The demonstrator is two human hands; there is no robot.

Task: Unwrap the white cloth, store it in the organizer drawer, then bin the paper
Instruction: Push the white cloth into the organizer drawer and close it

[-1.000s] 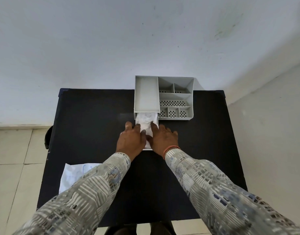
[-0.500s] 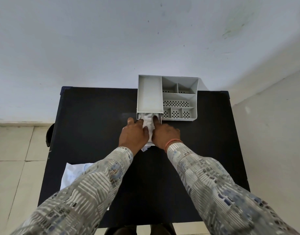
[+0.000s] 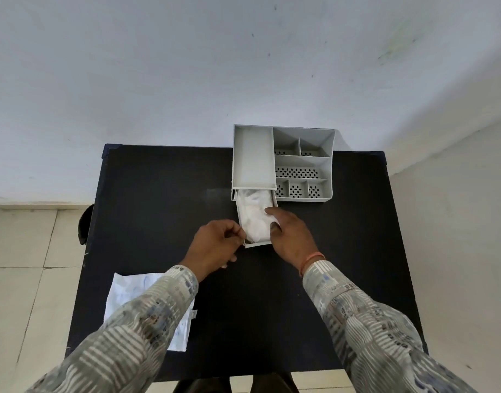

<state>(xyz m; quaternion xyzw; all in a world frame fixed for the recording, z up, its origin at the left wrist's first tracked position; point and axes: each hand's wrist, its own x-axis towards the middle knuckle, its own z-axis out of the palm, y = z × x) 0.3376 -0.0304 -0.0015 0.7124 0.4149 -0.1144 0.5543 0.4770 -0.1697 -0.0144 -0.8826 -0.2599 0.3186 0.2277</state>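
Observation:
The white cloth (image 3: pixel 255 219) lies bunched inside the pulled-out drawer (image 3: pixel 258 245) of the grey organizer (image 3: pixel 253 154), which stands at the back of the black table (image 3: pixel 164 199). My left hand (image 3: pixel 215 246) is curled at the drawer's front left corner, thumb and fingertips pinching its wall. My right hand (image 3: pixel 293 238) lies along the drawer's right side, its index finger resting on the cloth and the other fingers bent over the wall. The crumpled white paper (image 3: pixel 124 296) lies flat at the table's front left, partly hidden under my left sleeve.
The organizer has a long tray on top and several perforated compartments (image 3: pixel 297 173) to the right. A white wall stands just behind the table. Tiled floor (image 3: pixel 22 279) shows to the left, where a dark round object (image 3: pixel 83 225) pokes out past the table edge.
Both hands were pressed together on the cloth in the drawer. They have spread apart: the left has pulled back to the front left corner, and the cloth is now uncovered.

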